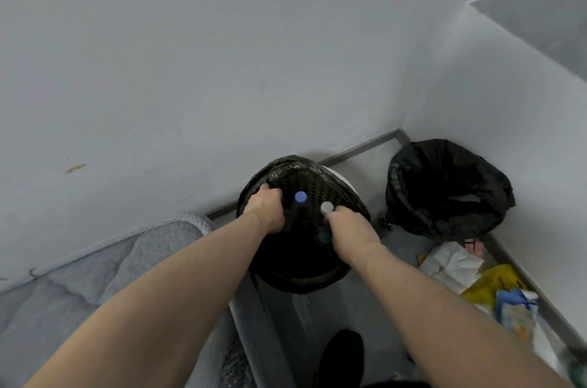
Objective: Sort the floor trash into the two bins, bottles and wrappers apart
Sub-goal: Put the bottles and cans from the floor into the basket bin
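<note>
A grey quilted mattress [104, 264] fills the lower left, its corner just beside the near bin [298, 273], a mesh basket lined with a black bag and set against the grey wall [190, 70]. Both bare forearms reach into the bin's mouth. The left hand [265, 208] has its fingers [264, 187] curled over the bag at the far-left rim. Just right of them, a blue bottle cap [300, 197] and a white bottle cap [326, 207] stand up inside the bin. The right hand [352, 229] is closed around the white-capped bottle's neck, the cap showing just above its fingers [336, 214]. Farther right, well apart, a second bag-lined bin [444, 190] sits in the corner. Below it, white, yellow and blue wrappers [476, 283] litter the floor [355, 302] along the wall. A dark shoe [341, 356] shows at bottom centre.
</note>
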`<state>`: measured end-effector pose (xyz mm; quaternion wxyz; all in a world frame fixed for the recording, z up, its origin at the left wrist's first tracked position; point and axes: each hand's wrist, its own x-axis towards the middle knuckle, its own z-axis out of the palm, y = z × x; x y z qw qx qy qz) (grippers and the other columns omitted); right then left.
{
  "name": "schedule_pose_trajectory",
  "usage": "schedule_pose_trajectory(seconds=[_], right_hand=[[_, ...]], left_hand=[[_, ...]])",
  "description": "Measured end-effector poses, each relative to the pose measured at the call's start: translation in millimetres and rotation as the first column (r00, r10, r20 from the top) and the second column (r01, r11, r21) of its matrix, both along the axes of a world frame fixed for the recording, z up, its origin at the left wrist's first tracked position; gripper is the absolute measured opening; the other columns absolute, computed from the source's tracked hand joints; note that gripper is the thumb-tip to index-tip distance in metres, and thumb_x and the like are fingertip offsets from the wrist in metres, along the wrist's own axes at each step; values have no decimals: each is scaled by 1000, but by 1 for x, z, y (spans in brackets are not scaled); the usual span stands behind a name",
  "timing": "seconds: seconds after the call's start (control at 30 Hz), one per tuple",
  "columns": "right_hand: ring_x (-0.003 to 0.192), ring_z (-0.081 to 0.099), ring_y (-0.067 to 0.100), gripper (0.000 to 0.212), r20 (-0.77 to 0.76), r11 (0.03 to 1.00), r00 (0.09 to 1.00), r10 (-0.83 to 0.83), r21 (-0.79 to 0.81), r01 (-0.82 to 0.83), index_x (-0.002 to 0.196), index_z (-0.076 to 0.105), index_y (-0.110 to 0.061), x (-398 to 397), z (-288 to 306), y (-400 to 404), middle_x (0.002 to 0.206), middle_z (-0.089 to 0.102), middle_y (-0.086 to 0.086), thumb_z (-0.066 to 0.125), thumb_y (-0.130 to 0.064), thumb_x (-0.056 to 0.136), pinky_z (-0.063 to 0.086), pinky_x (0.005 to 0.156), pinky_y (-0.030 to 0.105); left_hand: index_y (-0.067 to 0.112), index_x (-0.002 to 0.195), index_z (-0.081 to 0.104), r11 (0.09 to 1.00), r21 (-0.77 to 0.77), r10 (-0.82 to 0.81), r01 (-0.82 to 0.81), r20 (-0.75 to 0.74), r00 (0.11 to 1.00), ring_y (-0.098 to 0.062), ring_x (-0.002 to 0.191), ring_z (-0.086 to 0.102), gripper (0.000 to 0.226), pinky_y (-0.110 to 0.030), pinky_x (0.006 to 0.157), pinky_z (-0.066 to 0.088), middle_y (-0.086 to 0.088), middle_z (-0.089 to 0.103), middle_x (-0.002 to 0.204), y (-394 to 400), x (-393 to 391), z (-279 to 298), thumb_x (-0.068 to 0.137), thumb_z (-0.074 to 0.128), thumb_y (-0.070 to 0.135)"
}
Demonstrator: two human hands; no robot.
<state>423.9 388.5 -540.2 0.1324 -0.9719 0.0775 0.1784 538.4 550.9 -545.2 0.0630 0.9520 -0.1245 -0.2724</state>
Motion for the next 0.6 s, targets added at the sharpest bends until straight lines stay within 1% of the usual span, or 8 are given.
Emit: schedule_pose_trajectory(seconds=[0.1, 0.2, 0.3, 0.4, 0.47, 0.5, 0.57, 0.6], right_hand=[[99, 65, 32, 36, 80, 998, 995, -52, 50, 48, 114, 66, -22, -18, 26, -12, 111, 57, 2, 60, -4, 84, 54, 83, 40], [100, 64, 27, 30, 138, 984, 976, -168, 84, 157, 111, 68, -27, -46, 50, -27, 110, 56, -3, 63, -13, 85, 53, 85, 38], [101, 63, 24, 28, 171, 953, 939, -298, 112, 282, 111, 68, -28, -82, 72, -40, 110, 54, -4, 65, -18, 86, 52, 86, 36], [104, 62, 22, 31, 157, 922, 909, -387, 102, 375, 119, 64, -27, -125, 91, -53, 119, 53, -4, 66, -23, 88, 51, 88, 36], [109, 60, 23, 35, 119, 901, 893, -434, 85, 426, 124, 61, -27, -159, 100, -64, 125, 51, -4, 65, -24, 89, 49, 88, 34], [113, 58, 24, 37, 93, 890, 885, -456, 71, 451, 126, 59, -27, -176, 103, -69, 128, 50, -3, 63, -23, 89, 47, 91, 35], [123, 54, 26, 42, 52, 867, 865, -498, 49, 496, 129, 57, -26, -209, 108, -81, 135, 48, 0, 60, -22, 87, 45, 101, 40], [129, 51, 26, 44, 32, 850, 850, -525, 57, 523, 130, 57, -25, -226, 110, -87, 141, 46, 3, 60, -22, 86, 45, 102, 42]], left_hand=[[21, 117, 62, 997, -69, -18, 19, 27, 999, -34, 116, 56, 29, -43, 100, 48, -8, 45, 132, 1, -12, 23, 88, 59, 23], [25, 111, 64, 987, -151, -53, 61, 58, 997, -33, 113, 59, 28, -43, 98, 49, -2, 47, 128, -4, -31, 48, 84, 59, 21], [27, 108, 66, 966, -220, -112, 134, 107, 988, -32, 108, 61, 24, -42, 95, 51, 0, 49, 123, -16, -56, 73, 86, 56, 20], [30, 105, 65, 935, -269, -200, 230, 136, 970, -28, 106, 61, 23, -42, 94, 51, 5, 49, 123, -34, -82, 97, 86, 56, 20], [32, 104, 65, 908, -294, -269, 299, 140, 953, -25, 106, 61, 25, -42, 96, 49, 7, 48, 122, -48, -102, 110, 85, 56, 19], [31, 105, 65, 894, -300, -304, 331, 134, 943, -25, 105, 61, 27, -40, 97, 48, 8, 48, 122, -56, -112, 116, 85, 55, 17], [28, 108, 65, 866, -301, -378, 399, 129, 917, -25, 105, 61, 29, -36, 97, 46, 6, 47, 122, -72, -134, 125, 84, 55, 15], [27, 110, 65, 853, -296, -411, 430, 127, 903, -26, 106, 60, 30, -36, 97, 45, 4, 47, 122, -80, -145, 129, 83, 57, 15]])
